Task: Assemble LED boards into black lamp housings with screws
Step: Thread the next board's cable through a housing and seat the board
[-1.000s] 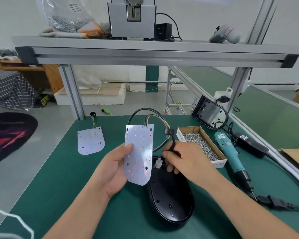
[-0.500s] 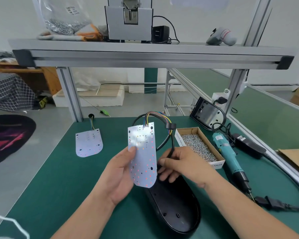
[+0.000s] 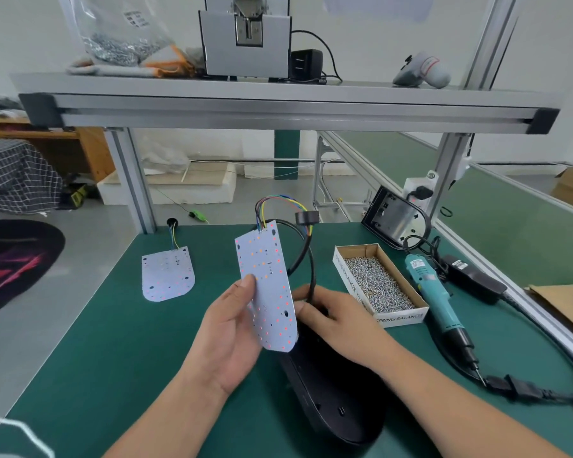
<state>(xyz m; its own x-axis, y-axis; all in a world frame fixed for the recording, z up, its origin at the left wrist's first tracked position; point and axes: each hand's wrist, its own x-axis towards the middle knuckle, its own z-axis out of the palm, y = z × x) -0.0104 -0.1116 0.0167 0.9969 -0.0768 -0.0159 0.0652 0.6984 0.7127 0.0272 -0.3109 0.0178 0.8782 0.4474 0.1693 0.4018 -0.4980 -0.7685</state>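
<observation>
LED board (image 3: 267, 289) pinched upright in left grip (image 3: 227, 335), thumb on its face, above the black lamp housing (image 3: 331, 408) on the surface (image 3: 113, 342). Right grip (image 3: 338, 320) curled round black cable (image 3: 312, 269) beside it. Could strain the coloured wires (image 3: 260, 213) if tugged; could trap cable underneath on seating.

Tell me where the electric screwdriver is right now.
In the head view, the teal screwdriver lies on the right side of the green table, between the box of screws on its left and a black power adapter on its right.
</observation>
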